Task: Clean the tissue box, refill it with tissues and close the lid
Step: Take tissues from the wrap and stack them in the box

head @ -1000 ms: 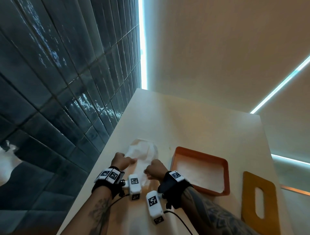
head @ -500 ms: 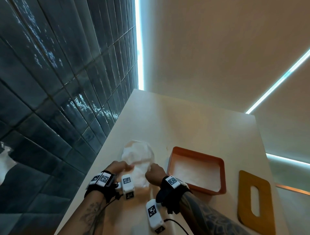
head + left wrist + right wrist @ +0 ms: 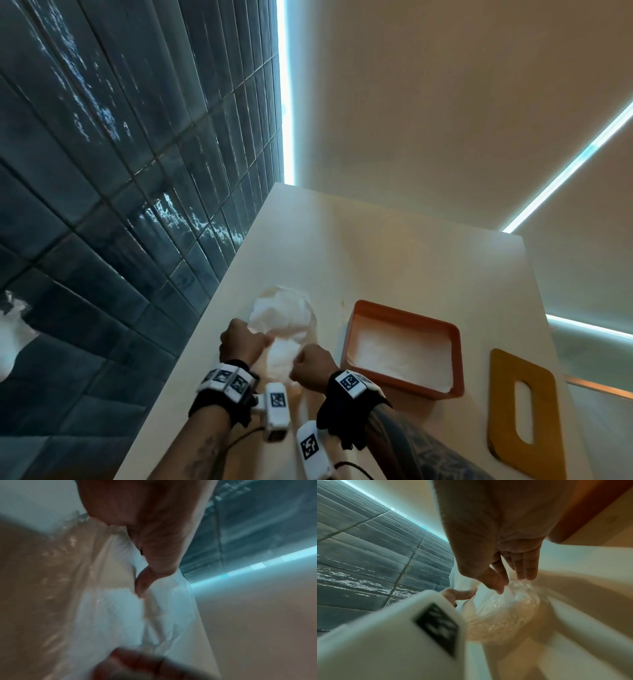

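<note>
The left hand (image 3: 242, 343) and the right hand (image 3: 312, 366) sat close together at the near left part of the pale counter (image 3: 394, 260), each gripping one side of a clear plastic pack of white tissues (image 3: 282, 317). In the left wrist view the left hand's thumb and fingers (image 3: 142, 586) were curled and pinching the crinkled film at the pack's side. In the right wrist view the right hand's thumb and fingertips (image 3: 498, 584) were pinching a bunched bit of the same film, with the other fingers pointing down beside them. The pack lay flat on the counter between the 2 hands and reached away from them toward the far end, its near end narrowed where the hands held it. The head view was too soft to show whether the film was torn open.

The orange tissue box (image 3: 404, 353) stood open just to the right of the right hand, not touched by either hand, with a white layer showing inside it. Its wooden lid (image 3: 507, 414), with 1 long slot cut through it, lay flat on the counter to the right of the box, apart from it. A dark tiled wall (image 3: 120, 171) ran along the counter's left edge.
</note>
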A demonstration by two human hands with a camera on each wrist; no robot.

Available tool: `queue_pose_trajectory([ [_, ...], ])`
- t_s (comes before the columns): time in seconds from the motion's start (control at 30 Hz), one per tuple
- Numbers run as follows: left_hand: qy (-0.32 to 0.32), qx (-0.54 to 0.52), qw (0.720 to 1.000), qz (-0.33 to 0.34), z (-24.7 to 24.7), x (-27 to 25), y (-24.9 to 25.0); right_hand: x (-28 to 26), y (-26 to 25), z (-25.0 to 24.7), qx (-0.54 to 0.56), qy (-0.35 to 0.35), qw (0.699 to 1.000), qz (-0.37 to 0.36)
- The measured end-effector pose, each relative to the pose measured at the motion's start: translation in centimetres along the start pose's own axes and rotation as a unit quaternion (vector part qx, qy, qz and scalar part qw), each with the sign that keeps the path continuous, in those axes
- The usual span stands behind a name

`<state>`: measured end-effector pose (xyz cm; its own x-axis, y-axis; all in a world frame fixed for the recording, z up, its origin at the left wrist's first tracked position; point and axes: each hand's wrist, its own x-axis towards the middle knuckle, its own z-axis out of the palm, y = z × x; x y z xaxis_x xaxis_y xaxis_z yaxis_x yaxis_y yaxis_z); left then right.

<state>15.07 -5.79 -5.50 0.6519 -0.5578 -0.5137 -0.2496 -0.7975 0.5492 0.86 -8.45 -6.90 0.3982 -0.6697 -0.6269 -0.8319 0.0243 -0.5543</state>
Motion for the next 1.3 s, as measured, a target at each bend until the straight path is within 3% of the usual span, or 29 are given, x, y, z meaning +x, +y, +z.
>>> queue_pose_trajectory([
  [0.1,0.059,0.09,0.993,0.047,0.6,-1.6,0.4,0.0,-0.2,0.0,0.006,-0.016,1.0,-0.006],
  [0.2,0.019,0.166,0.985,0.033,0.5,-1.4,0.2,-0.4,-0.1,-0.4,0.024,-0.026,0.999,-0.004],
  [0.3,-0.053,0.124,0.991,0.005,-0.2,-0.6,0.4,-0.6,0.0,-0.4,0.03,-0.014,0.999,-0.004],
  [0.47,-0.144,-0.035,0.988,-0.039,-1.1,1.1,0.7,-0.9,0.0,-0.4,0.08,0.031,0.996,0.027],
  [0.6,-0.223,-0.164,0.956,-0.1,-2.5,0.9,0.7,-1.3,0.1,-0.8,0.097,0.048,0.993,0.055],
  [0.77,-0.333,-0.299,0.882,-0.151,-4.1,-0.2,1.0,-1.8,0.1,-1.2,0.018,0.025,0.999,0.014],
  [0.9,-0.376,-0.314,0.858,-0.155,-4.8,-0.7,1.8,-1.8,0.3,-1.3,0.002,0.019,1.0,-0.025],
  [1.0,-0.418,-0.34,0.826,-0.167,-4.7,-1.9,1.5,-2.2,0.2,-1.2,0.015,0.047,0.999,-0.022],
  [1.07,-0.421,-0.351,0.82,-0.165,-3.9,-2.0,1.0,-2.9,-0.4,-1.5,-0.007,0.065,0.998,-0.009],
  [1.13,-0.435,-0.372,0.803,-0.167,-3.2,-2.6,0.7,-3.7,-0.8,-2.0,-0.029,0.089,0.995,-0.036],
  [1.23,-0.417,-0.391,0.804,-0.165,-2.1,-3.4,0.6,-5.9,-0.9,-3.5,0.19,-0.005,0.979,-0.074],
  [1.3,-0.372,-0.419,0.813,-0.158,-1.4,-4.1,0.7,-7.4,-0.8,-4.3,0.353,-0.1,0.926,-0.092],
])
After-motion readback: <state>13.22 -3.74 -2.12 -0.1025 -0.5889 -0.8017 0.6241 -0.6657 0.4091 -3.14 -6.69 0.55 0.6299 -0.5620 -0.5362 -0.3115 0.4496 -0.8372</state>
